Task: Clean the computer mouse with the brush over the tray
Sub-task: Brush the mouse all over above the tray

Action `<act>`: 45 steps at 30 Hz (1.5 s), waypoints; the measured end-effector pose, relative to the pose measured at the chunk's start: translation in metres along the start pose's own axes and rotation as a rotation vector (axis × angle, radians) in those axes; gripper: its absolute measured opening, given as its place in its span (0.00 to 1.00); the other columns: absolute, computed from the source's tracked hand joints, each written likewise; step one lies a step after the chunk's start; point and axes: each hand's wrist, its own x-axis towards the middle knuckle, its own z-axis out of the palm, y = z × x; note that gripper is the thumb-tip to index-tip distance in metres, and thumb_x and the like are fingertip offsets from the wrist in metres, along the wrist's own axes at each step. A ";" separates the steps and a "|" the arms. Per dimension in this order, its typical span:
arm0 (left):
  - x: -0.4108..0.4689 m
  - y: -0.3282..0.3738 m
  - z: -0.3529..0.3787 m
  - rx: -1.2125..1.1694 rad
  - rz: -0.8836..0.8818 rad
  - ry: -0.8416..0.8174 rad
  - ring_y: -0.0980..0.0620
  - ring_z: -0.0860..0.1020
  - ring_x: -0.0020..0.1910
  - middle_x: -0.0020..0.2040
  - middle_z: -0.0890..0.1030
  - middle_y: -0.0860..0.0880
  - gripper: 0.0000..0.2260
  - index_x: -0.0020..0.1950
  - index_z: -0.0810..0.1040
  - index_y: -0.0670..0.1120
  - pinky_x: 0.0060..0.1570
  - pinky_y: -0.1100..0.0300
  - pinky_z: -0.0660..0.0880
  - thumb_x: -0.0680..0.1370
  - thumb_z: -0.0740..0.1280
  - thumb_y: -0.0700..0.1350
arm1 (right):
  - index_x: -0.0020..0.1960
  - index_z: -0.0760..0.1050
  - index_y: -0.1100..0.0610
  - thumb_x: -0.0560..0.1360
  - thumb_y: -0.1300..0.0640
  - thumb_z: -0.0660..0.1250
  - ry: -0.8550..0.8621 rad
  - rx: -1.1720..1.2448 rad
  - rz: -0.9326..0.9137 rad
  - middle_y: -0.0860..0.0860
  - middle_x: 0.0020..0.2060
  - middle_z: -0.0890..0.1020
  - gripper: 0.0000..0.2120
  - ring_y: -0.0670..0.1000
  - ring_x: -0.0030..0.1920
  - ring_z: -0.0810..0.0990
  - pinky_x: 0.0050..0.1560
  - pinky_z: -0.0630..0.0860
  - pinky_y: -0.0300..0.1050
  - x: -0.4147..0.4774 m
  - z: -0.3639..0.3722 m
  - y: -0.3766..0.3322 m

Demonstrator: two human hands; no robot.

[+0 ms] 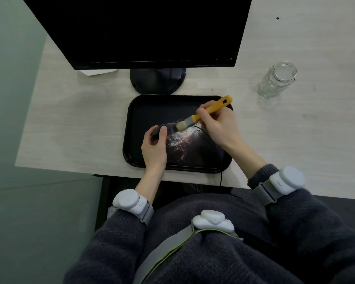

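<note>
A black tray [131, 111] lies on the desk just in front of the monitor stand, with white powder scattered over its middle. Above it my left hand [154, 149] grips a dark computer mouse [169, 128], thumb on top; its black cable runs right and off the desk's near edge. My right hand [217, 128] holds a brush [205, 114] by its yellow handle. The pale bristles rest on the mouse's right end.
A black monitor [143, 31] on a round stand [158, 80] fills the back of the desk. An empty glass jar [278, 79] stands to the right of the tray. The desk's left edge lies well left of the tray.
</note>
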 end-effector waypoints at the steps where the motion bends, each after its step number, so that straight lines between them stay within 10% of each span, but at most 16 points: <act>1: 0.000 0.000 -0.001 -0.017 -0.003 0.002 0.60 0.81 0.48 0.53 0.79 0.54 0.14 0.58 0.77 0.51 0.55 0.55 0.78 0.75 0.69 0.55 | 0.42 0.78 0.53 0.77 0.56 0.66 0.039 -0.035 0.003 0.59 0.31 0.80 0.06 0.58 0.33 0.79 0.36 0.76 0.52 0.001 -0.002 0.001; 30: -0.003 0.002 0.002 -0.030 -0.120 0.042 0.59 0.74 0.26 0.41 0.78 0.48 0.14 0.47 0.70 0.49 0.30 0.64 0.73 0.78 0.63 0.59 | 0.43 0.79 0.50 0.78 0.56 0.66 -0.135 0.080 -0.059 0.52 0.31 0.81 0.06 0.50 0.33 0.81 0.37 0.79 0.48 -0.003 0.012 -0.009; 35: 0.000 0.008 0.003 -0.110 -0.408 0.002 0.54 0.75 0.26 0.42 0.80 0.44 0.20 0.54 0.74 0.45 0.28 0.61 0.73 0.76 0.62 0.61 | 0.43 0.78 0.50 0.78 0.57 0.66 0.029 0.006 -0.041 0.53 0.32 0.82 0.07 0.52 0.34 0.81 0.37 0.78 0.48 0.002 -0.001 -0.005; 45: -0.003 0.019 0.005 -0.171 -0.647 -0.191 0.50 0.76 0.33 0.43 0.80 0.43 0.23 0.53 0.78 0.43 0.31 0.60 0.74 0.76 0.59 0.61 | 0.45 0.79 0.47 0.78 0.54 0.66 -0.300 0.064 -0.047 0.46 0.36 0.82 0.05 0.46 0.38 0.82 0.40 0.78 0.41 -0.006 0.013 0.002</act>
